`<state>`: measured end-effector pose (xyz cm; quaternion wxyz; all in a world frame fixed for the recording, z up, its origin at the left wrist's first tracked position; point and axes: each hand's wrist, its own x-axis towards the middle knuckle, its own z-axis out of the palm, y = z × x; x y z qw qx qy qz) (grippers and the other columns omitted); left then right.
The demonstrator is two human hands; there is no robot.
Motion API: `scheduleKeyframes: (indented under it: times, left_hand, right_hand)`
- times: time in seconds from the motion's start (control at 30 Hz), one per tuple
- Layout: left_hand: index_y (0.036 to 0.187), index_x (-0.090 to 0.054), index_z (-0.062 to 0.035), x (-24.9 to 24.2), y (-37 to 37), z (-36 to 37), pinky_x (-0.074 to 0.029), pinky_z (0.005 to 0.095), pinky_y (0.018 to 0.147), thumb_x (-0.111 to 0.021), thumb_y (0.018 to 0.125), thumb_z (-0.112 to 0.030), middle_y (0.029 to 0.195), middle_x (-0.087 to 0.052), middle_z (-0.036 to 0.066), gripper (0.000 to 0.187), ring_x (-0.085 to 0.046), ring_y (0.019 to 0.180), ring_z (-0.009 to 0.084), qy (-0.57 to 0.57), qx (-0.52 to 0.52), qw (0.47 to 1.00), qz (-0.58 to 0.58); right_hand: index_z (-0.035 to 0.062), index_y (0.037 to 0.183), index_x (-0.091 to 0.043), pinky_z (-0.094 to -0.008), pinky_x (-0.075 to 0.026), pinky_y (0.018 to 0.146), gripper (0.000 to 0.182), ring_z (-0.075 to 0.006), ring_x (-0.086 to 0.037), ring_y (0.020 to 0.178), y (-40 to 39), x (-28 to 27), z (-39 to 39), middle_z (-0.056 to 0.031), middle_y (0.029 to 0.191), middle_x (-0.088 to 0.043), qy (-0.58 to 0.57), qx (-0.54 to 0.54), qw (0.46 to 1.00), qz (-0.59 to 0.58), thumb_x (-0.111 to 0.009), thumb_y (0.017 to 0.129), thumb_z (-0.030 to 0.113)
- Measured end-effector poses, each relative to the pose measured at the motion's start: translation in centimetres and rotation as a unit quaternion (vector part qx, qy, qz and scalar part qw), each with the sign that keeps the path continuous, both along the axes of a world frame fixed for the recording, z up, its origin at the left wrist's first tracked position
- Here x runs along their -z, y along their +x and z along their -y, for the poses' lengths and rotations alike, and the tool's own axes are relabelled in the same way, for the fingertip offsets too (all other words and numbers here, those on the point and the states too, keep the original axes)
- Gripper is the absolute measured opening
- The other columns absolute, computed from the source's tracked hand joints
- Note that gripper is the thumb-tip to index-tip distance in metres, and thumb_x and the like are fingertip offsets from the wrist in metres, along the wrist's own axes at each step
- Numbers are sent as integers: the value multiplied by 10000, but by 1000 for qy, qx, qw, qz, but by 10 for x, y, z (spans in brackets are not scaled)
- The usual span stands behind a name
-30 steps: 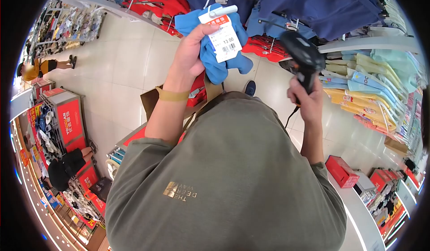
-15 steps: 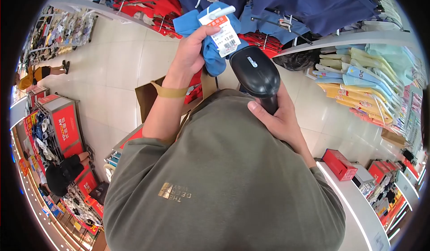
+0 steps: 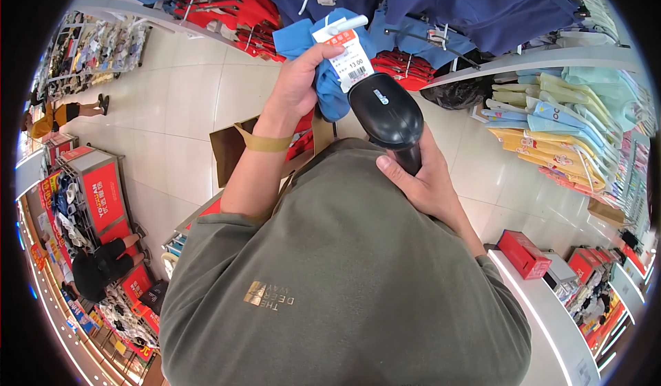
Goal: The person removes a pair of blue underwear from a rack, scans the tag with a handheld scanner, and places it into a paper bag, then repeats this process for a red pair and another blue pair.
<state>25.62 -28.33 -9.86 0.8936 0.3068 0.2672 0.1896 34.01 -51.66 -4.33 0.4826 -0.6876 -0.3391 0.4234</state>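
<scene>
In my left hand (image 3: pixel 297 87) is a bunched blue garment (image 3: pixel 332 93), and the thumb presses its white price tag (image 3: pixel 354 59) flat, facing me. The tag has an orange top, a printed 13.00 and a barcode. A white plastic piece (image 3: pixel 348 25) lies across the tag's top. My right hand (image 3: pixel 427 183) is wrapped round the handle of a black barcode scanner (image 3: pixel 387 111). The scanner's head points at the tag, and its front edge covers the tag's lower end.
Racks of navy shorts (image 3: pixel 482 14) and red garments (image 3: pixel 227 7) hang ahead. Children's clothes (image 3: pixel 551 124) hang at right. An open cardboard box (image 3: pixel 231 155) with red items stands below my left forearm. Two people, one in yellow (image 3: pixel 51 123), one in black (image 3: pixel 96 272), are at left.
The scanner has moved slightly left and closer to the tag, now overlapping its lower end. My left hand with the garment has shifted a little to the right.
</scene>
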Motion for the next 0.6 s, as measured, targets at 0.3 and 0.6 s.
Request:
scheduleKeyframes:
  times: [0.3,0.6]
  left_hand:
    - [1222,-554,21,-3,7,7,-539,369,908,-609,863,-47,1121,-661,115,369,-668,1006,230,-13,-15,1000,-17]
    - [1216,-554,5,-6,-4,1,-549,369,888,-596,853,-87,1093,-668,115,378,-676,989,231,-31,37,998,43]
  right_hand:
    - [9,1217,-456,-355,-464,848,500,-230,-597,901,16,25,9,-136,972,-624,27,57,997,-40,-711,875,268]
    - [-39,823,-598,-385,-507,501,392,-236,-616,517,77,340,118,-141,669,-628,-392,110,913,-33,-725,807,331]
